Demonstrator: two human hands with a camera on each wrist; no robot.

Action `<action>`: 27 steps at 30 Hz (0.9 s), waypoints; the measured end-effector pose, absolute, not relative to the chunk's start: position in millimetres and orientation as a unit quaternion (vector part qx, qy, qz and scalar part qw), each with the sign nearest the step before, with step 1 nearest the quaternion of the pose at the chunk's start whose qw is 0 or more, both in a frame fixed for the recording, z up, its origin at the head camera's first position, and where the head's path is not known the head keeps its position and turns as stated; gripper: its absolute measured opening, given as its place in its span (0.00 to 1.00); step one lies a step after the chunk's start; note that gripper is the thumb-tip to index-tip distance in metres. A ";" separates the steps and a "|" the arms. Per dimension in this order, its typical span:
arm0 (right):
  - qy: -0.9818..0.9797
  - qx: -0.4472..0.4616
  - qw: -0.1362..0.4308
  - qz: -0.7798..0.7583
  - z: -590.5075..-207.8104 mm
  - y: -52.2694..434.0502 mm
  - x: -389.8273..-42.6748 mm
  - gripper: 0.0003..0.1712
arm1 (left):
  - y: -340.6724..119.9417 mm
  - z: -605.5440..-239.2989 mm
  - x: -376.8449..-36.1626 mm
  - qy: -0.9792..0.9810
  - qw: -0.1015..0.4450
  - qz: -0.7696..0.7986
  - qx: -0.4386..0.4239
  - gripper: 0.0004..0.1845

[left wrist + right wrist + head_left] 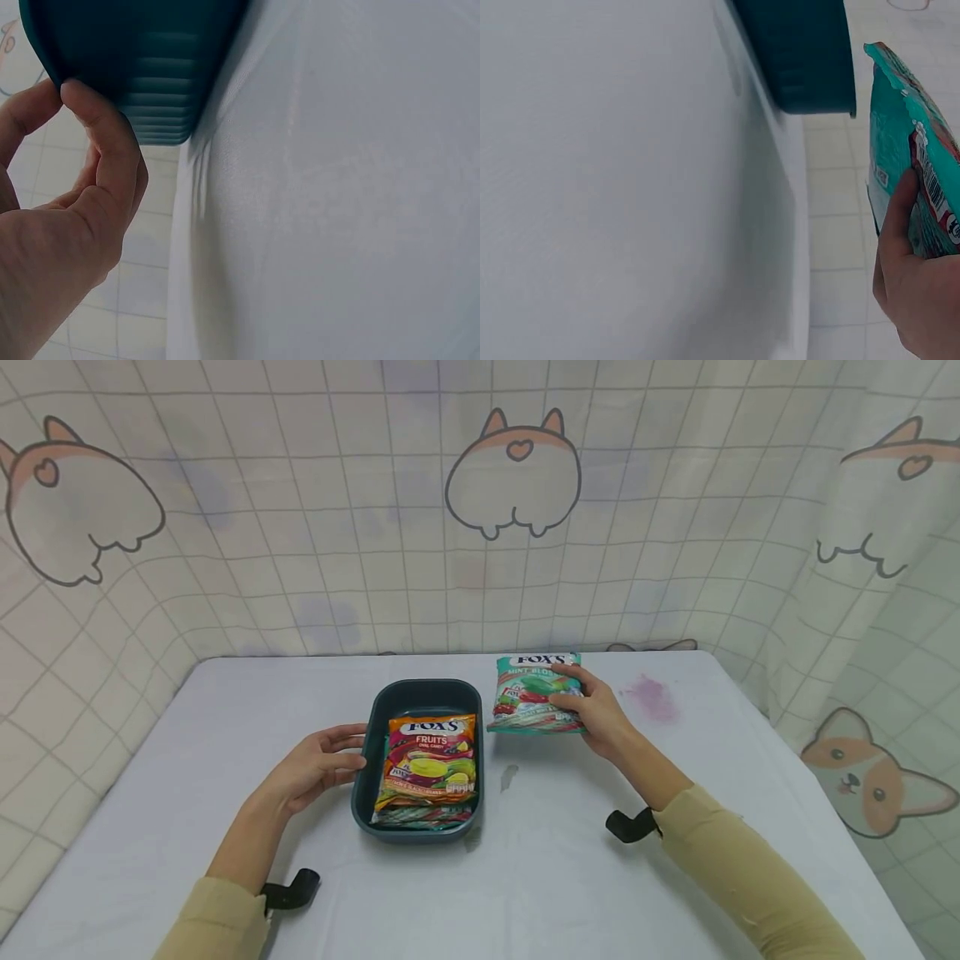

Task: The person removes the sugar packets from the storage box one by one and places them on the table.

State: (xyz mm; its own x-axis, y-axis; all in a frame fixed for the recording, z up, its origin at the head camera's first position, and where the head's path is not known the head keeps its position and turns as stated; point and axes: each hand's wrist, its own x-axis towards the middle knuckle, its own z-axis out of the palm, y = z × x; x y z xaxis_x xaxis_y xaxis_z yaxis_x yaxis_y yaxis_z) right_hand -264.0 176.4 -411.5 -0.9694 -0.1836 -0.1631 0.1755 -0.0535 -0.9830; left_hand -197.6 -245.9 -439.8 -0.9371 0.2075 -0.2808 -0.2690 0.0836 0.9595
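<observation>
Candy bags and a dark teal tray [365, 760] occupied the middle of a white-covered table [187, 777]. Inside the tray lay an orange Fox's Fruits candy bag [430, 760], face up, on top of another bag whose striped edge [420, 816] showed at the tray's near end. The left hand [315, 768] rested against the tray's left outer wall, fingers relaxed and only slightly bent, their tips touching the rim; in the left wrist view the fingertips [90, 101] pressed on the ribbed teal wall [161, 90] without curling round it. The right hand [600, 714] gripped a teal Fox's mint candy bag [528, 693] just to the right of the tray's far end, with the thumb along the near side of the pack and the fingers curled over its right edge. In the right wrist view that bag [907, 142] was tilted up on its edge, the thumb [900, 217] laid along its printed back, and the tray's corner [802, 60] stood close beside it. Whether the bag's lower edge touched the cloth could not be told. A pinkish stain [651, 697] marked the cloth to the right of the hand, and a small grey smudge [508, 777] lay just right of the tray. Both forearms wore beige sleeves [750, 877] with black wrist mounts [630, 825]. A curtain printed with cartoon corgis [513, 477] hung behind and beside the table.
</observation>
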 end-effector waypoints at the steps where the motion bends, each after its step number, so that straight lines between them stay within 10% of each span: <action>1: 0.677 -0.002 0.126 -0.725 -412.8 177.1 -264.4 0.35 | -245.8 -439.7 -197.7 0.714 0.176 0.677 -0.022 0.37; 27: 0.710 -0.001 0.153 -0.687 -450.0 172.3 -279.6 0.36 | -245.8 -439.2 -196.5 0.715 0.171 0.678 -0.022 0.37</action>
State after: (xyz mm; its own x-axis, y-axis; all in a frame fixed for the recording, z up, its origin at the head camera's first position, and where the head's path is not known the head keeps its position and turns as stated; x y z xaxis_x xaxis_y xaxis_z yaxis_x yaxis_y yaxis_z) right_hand -279.6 172.3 -450.0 -0.9534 -0.2112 -0.2156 0.2086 0.0552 -0.9765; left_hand -196.5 -245.8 -439.2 -0.9402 0.2011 -0.2749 -0.2637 0.0807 0.9612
